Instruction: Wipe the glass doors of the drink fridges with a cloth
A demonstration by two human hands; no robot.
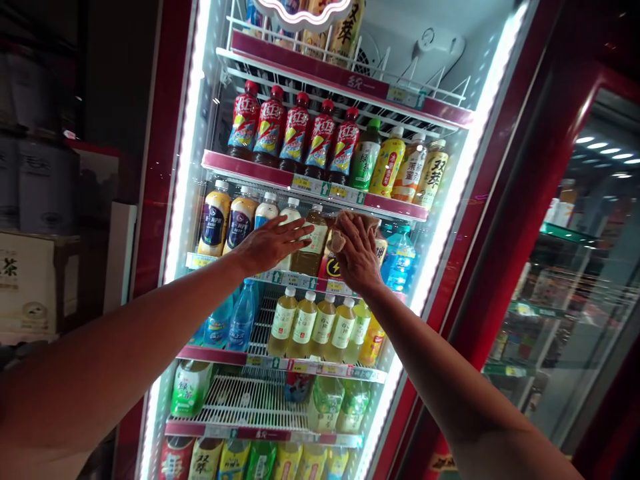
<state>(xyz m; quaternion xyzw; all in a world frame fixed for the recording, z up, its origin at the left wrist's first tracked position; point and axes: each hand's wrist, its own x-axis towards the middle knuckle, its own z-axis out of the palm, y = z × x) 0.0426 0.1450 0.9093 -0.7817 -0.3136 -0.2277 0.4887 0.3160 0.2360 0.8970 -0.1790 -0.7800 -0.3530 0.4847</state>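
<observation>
My right hand (pixel 360 257) lies over a brownish cloth (pixel 371 222), which bunches out past the fingers and beside the thumb. It is in front of the middle shelf of a lit drinks fridge, over bottles partly hidden behind it. My left hand (pixel 274 243) is stretched out flat with its fingers apart and holds nothing. It is to the left of the cloth, in front of white-capped bottles (pixel 291 212) on the same shelf. Both hands appear to be against the fridge's glass door, though the pane itself is hard to make out.
Red-capped bottles (pixel 295 133) line the shelf above, and pale yellow bottles (pixel 304 327) the shelf below. Bright light strips (pixel 183 180) run down the fridge's sides. Another glass-fronted cabinet (pixel 555 267) is on the right. Cardboard boxes (pixel 30 287) are stacked at the left.
</observation>
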